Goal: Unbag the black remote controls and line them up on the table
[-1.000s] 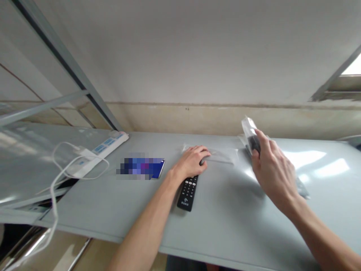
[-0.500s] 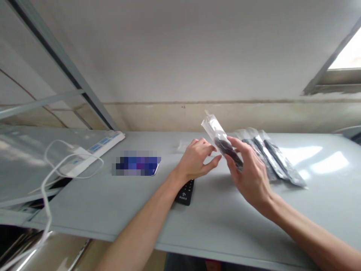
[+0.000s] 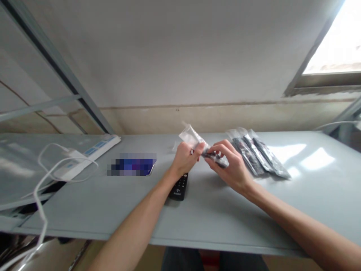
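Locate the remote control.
In the head view, the black remote control lies on the grey tabletop, just below the left hand, right of the pixelated device.

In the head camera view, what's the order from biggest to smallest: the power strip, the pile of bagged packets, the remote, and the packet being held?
1. The power strip and the pile of packets look about equal, so I won't rank them.
2. The held packet.
3. The remote, though it's partly hidden, so this is unsure.

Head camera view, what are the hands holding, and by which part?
A clear plastic bag with something dark inside: the left hand pinches it just below its clear end, and the right hand grips the dark part with its fingers.
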{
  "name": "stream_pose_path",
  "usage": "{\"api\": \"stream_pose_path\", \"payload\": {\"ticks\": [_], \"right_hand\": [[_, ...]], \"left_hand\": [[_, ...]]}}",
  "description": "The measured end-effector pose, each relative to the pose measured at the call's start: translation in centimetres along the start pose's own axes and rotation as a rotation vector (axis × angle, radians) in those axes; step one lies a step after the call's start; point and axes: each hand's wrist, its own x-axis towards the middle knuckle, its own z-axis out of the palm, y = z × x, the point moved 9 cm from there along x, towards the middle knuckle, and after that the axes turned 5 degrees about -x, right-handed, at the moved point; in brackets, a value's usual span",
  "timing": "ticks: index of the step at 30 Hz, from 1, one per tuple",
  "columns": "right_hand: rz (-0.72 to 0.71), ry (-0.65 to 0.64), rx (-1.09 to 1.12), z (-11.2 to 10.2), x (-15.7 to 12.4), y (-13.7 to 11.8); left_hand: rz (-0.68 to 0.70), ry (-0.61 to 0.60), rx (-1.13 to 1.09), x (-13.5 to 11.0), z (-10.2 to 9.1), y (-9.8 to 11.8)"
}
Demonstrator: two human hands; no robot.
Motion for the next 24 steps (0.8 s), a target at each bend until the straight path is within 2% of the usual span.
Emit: {"api": "stream_pose_path", "payload": {"ticks": [3,5,9,12,15,18,21,24], "right_hand": [[-0.001,-0.032,-0.004,0.3,-0.1,0.0],[0.039,-0.03,-0.072,0.3,-0.1,0.8],[0.257,0.073,-0.205,-1.0,0.0,4.9],[0.478,0.139,-0.06,-1.9,-0.2,8.5],[0.667,0.068,0.39,-0.4,-0.6,10.7],[0.752,0.076,0.735,0.7,-0.8,11.3],[0.764,0.192,0.773,-0.4,-0.8,12.0],[0.729,0.282,0.728,-2.1,-0.4,12.2]], "left_hand": [[-0.106,0.016,-0.182,0.3,0.1,-1.0],[-0.163,0.085,-0.293,0.6,-0.2,-1.8],[-0.263,0.302,-0.541,1.1,-1.7,-4.1],[-0.322,0.367,-0.722,1.3,-2.0,-5.6],[-0.353,0.286,-0.85,1.4,-1.3,-6.1],[-0.363,0.143,-0.928,1.3,-0.1,-5.6],[-0.402,0.054,-0.997,1.0,0.6,-5.4],[-0.45,0.059,-1.075,0.9,0.5,-5.7]]}}
